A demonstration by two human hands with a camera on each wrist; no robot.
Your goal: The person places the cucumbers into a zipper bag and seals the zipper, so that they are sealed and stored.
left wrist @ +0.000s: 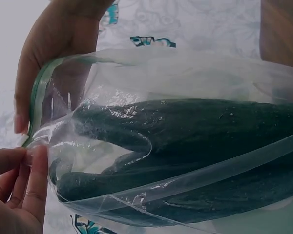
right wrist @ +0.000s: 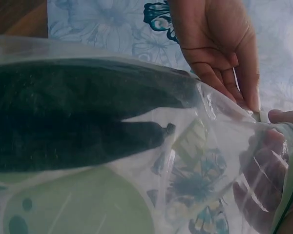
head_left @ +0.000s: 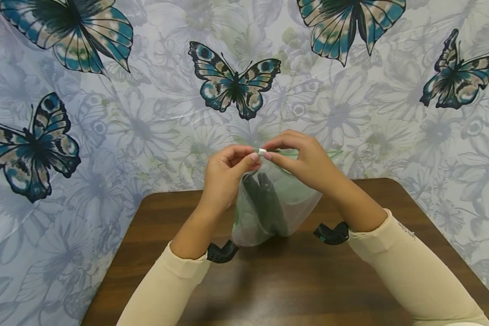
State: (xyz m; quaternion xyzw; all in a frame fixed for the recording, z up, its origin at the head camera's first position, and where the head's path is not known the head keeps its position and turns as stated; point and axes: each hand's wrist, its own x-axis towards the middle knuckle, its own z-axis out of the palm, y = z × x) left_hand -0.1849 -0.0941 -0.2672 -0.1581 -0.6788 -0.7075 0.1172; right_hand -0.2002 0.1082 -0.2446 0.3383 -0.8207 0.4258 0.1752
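Note:
A clear zip bag (head_left: 299, 206) with a green zip edge stands upright over the table. Inside it are dark green cucumbers (left wrist: 200, 126), seen through the film and filling much of the right wrist view too. At the zip's left end is a small white slider (head_left: 262, 151). My left hand (head_left: 225, 174) pinches the top corner of the bag beside this slider. With thumb and forefinger, my right hand (head_left: 305, 158) pinches the slider from the other side; its palm lies behind the film in the right wrist view.
The bag's bottom is at the brown wooden table (head_left: 179, 290). Behind it hangs a butterfly-print cloth (head_left: 159, 113). A black wrist camera (head_left: 222, 251) sits at the left cuff, another black camera (head_left: 332, 233) at the right cuff. A pale green printed patch (right wrist: 78, 204) shows on the bag.

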